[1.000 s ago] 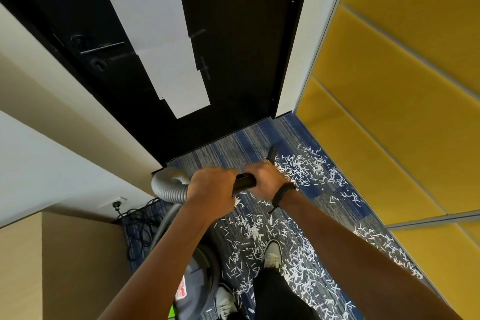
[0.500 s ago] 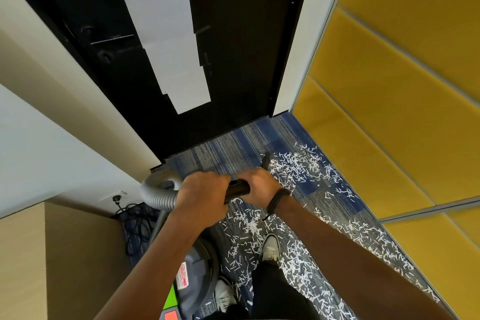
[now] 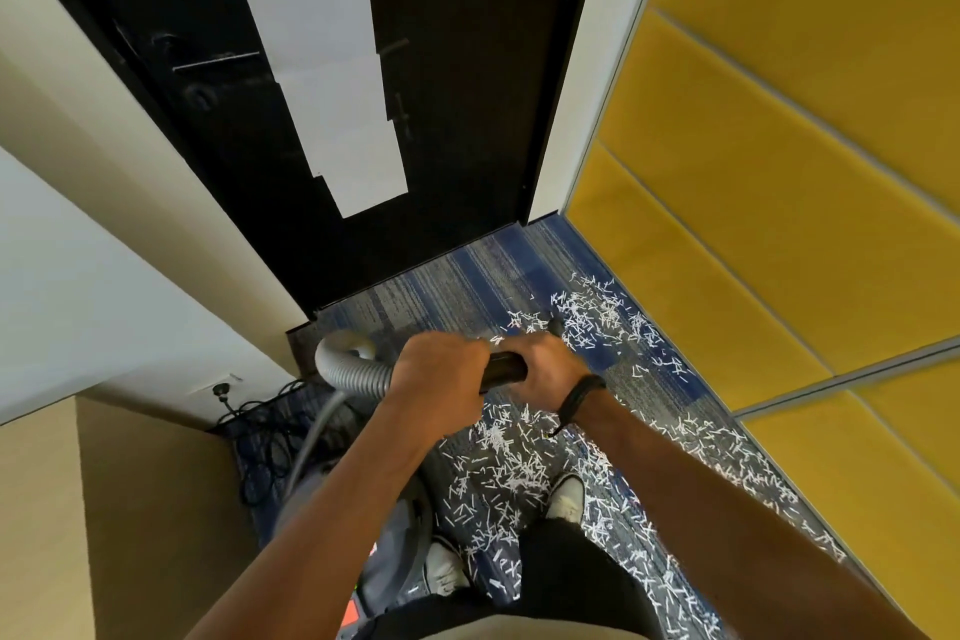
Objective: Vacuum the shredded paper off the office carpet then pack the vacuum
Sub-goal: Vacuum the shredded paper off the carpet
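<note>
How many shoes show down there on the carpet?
2. One white shoe stands among the shredded paper below the right hand; the other shoe sits lower, beside the grey vacuum body, partly hidden.

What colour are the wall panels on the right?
The wall panels are mustard yellow, seen best in the head view.

We see the left hand (image 3: 441, 382) and right hand (image 3: 545, 369) gripping the black wand (image 3: 503, 370) above shredded paper (image 3: 498, 473) strewn over blue carpet (image 3: 441, 286).
</note>
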The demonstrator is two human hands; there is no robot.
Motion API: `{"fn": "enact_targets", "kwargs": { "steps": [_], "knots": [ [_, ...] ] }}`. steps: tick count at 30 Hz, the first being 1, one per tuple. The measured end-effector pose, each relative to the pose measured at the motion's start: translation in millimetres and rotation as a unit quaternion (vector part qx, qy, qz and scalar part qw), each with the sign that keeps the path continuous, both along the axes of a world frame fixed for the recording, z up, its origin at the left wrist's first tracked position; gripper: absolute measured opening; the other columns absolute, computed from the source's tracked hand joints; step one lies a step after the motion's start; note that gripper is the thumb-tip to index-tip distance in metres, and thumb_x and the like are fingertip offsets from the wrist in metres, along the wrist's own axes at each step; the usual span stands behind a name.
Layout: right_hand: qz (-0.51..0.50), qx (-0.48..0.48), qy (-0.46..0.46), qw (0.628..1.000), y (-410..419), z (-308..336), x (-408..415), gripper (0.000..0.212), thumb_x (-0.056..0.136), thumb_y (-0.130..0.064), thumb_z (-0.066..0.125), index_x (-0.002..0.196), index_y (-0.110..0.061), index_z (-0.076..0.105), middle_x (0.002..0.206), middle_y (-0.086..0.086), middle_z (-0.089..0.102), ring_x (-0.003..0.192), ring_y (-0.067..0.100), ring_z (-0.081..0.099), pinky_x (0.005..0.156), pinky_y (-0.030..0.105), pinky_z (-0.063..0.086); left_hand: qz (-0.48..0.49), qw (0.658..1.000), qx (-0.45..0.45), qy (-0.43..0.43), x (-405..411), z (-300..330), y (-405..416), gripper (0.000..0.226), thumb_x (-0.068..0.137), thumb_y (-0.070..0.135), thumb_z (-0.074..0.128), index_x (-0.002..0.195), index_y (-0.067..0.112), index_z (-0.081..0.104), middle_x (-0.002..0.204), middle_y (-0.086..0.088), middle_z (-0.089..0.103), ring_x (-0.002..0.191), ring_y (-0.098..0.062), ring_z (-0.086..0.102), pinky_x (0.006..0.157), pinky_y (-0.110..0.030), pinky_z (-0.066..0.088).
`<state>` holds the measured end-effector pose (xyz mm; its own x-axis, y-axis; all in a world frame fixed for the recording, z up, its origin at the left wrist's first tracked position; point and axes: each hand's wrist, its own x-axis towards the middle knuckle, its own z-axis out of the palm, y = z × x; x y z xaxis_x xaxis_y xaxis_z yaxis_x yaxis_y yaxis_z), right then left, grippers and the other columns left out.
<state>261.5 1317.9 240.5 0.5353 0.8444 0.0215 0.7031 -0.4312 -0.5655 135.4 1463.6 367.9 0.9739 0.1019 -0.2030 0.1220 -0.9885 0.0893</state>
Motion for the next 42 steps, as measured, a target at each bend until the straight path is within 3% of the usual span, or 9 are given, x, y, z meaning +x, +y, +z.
{"fn": "enact_targets", "kwargs": {
  "steps": [2,4,6,13,17,20,26,34,42],
  "knots": [
    [-0.002,-0.004,0.003,1.0,-5.7,4.2,1.3,0.027,0.077,-0.003,0.075,0.097,-0.021,0.071,0.088,-0.004,0.072,0.076,0.004,0.059,0.076,0.014,0.049,-0.007,1.0,0.007,-0.003,3.2,1.9,-4.4,0.038,0.092,0.036,0.073,0.127,0.026,0.062,0.103,0.002,0.071,0.094,-0.022,0.068,0.074,-0.034,0.046],
    [-0.008,-0.01,-0.006,1.0,-10.8,5.4,5.2,0.018,0.076,-0.004,0.072,0.087,-0.017,0.066,0.081,0.0,0.07,0.071,0.015,0.062,0.072,0.033,0.056,-0.012,1.0,0.01,-0.007,7.4,2.5,-8.6,0.039,0.092,0.035,0.073,0.128,0.025,0.062,0.103,0.002,0.071,0.095,-0.022,0.068,0.076,-0.034,0.046],
    [-0.016,-0.019,-0.015,1.0,-15.0,5.5,12.4,0.016,0.076,-0.003,0.07,0.083,-0.016,0.064,0.078,0.0,0.068,0.07,0.018,0.063,0.07,0.038,0.056,-0.01,1.0,0.01,-0.01,13.8,2.6,-13.8,0.04,0.091,0.034,0.075,0.129,0.026,0.062,0.103,0.002,0.07,0.096,-0.022,0.067,0.08,-0.035,0.049],
    [-0.004,-0.005,-0.027,1.0,-27.5,3.6,37.7,0.028,0.077,0.004,0.075,0.08,-0.02,0.062,0.077,-0.002,0.068,0.069,0.013,0.06,0.071,0.035,0.055,0.019,1.0,0.016,-0.002,35.5,2.4,-38.1,0.041,0.091,0.032,0.076,0.129,0.025,0.062,0.098,0.004,0.067,0.093,-0.019,0.067,0.08,-0.034,0.05],
    [0.005,0.025,-0.013,1.0,-32.7,2.2,41.0,0.023,0.079,0.003,0.078,0.089,-0.016,0.069,0.084,0.001,0.072,0.073,0.004,0.057,0.075,0.02,0.053,0.03,0.999,0.023,0.005,41.9,4.8,-48.9,0.041,0.092,0.033,0.075,0.13,0.025,0.061,0.101,0.003,0.067,0.093,-0.018,0.065,0.078,-0.032,0.047],
    [0.026,0.054,-0.009,0.998,-30.4,4.1,45.6,0.025,0.078,0.003,0.078,0.094,-0.015,0.071,0.087,0.0,0.074,0.076,-0.003,0.054,0.076,0.002,0.042,0.043,0.998,0.036,0.007,43.3,9.6,-49.5,0.04,0.092,0.035,0.075,0.128,0.025,0.062,0.102,0.002,0.068,0.093,-0.019,0.066,0.076,-0.032,0.046],
    [0.039,0.034,0.029,0.998,-30.3,2.4,58.2,0.022,0.079,-0.009,0.082,0.096,-0.018,0.072,0.09,-0.004,0.074,0.078,0.005,0.065,0.077,0.024,0.055,0.046,0.997,0.065,0.017,53.8,18.2,-57.8,0.035,0.095,0.032,0.071,0.128,0.024,0.063,0.093,0.003,0.063,0.085,-0.02,0.063,0.071,-0.032,0.044],
    [0.014,0.024,0.004,1.0,-54.8,8.4,77.5,0.024,0.075,-0.006,0.081,0.084,-0.02,0.065,0.08,-0.006,0.068,0.07,0.005,0.055,0.067,0.023,0.046,0.026,0.999,0.045,0.009,75.0,21.5,-75.7,0.036,0.093,0.031,0.072,0.127,0.025,0.062,0.092,0.003,0.063,0.09,-0.02,0.065,0.076,-0.032,0.047],
    [0.005,-0.007,-0.001,1.0,-90.8,7.4,102.3,0.02,0.078,-0.008,0.079,0.085,-0.021,0.065,0.082,-0.004,0.071,0.072,0.011,0.062,0.068,0.022,0.045,0.001,1.0,0.009,0.004,99.9,13.6,-99.4,0.039,0.092,0.036,0.074,0.128,0.024,0.063,0.102,0.002,0.071,0.094,-0.02,0.068,0.085,-0.036,0.056]
  ]
}}
